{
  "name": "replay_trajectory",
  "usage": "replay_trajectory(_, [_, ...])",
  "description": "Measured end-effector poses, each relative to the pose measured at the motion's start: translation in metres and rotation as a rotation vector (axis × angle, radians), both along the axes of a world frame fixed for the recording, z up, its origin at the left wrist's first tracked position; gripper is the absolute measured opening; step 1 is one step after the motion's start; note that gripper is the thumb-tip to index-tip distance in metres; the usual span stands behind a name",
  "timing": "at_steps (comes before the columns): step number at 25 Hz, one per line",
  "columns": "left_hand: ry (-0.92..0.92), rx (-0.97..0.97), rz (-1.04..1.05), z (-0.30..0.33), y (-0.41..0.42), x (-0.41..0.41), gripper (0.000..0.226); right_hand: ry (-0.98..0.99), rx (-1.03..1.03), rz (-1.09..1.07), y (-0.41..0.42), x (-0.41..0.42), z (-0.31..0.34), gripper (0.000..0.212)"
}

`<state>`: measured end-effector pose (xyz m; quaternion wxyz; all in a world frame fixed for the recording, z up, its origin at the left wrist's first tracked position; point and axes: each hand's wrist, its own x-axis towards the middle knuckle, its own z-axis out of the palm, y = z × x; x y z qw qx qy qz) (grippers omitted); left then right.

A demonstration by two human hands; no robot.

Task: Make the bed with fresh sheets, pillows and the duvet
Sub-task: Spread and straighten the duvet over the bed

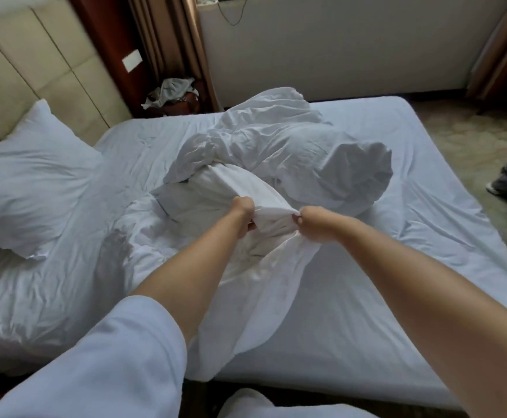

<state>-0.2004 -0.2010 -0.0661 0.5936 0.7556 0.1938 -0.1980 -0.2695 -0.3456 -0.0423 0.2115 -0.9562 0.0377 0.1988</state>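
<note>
At the frame's centre our left hand (244,213) and right hand (308,218) sit close together, fingers of each curled tight, pinching a bunched edge of the white duvet (279,152). The duvet lies crumpled mid-bed on the sheet (367,312). A pillow (31,173) rests at left against the headboard (34,64).

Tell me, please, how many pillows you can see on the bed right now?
1: a pillow lies by the headboard on the left. The crumpled duvet that both hands grip mid-bed may hide another.
</note>
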Motion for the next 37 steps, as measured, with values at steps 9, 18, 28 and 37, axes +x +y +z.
replay_trajectory(9, [-0.003, -0.037, -0.122, 0.004, -0.091, -0.031, 0.045, 0.145, -0.001, -0.056, -0.098, -0.005, -0.028, 0.047])
replay_trajectory(18, [0.267, -0.277, 0.123, -0.035, -0.027, 0.017, 0.012, 0.206, 0.074, 0.052, -0.046, 0.05, -0.063, 0.038])
replay_trajectory(28, [0.178, -0.317, 0.534, -0.088, 0.035, 0.151, 0.009, 0.008, 0.067, 0.01, 0.03, 0.179, -0.067, 0.04])
replay_trajectory(37, [0.248, -0.291, 0.623, -0.124, 0.073, 0.245, 0.079, 0.072, -0.177, 0.174, 0.088, 0.255, -0.091, 0.112])
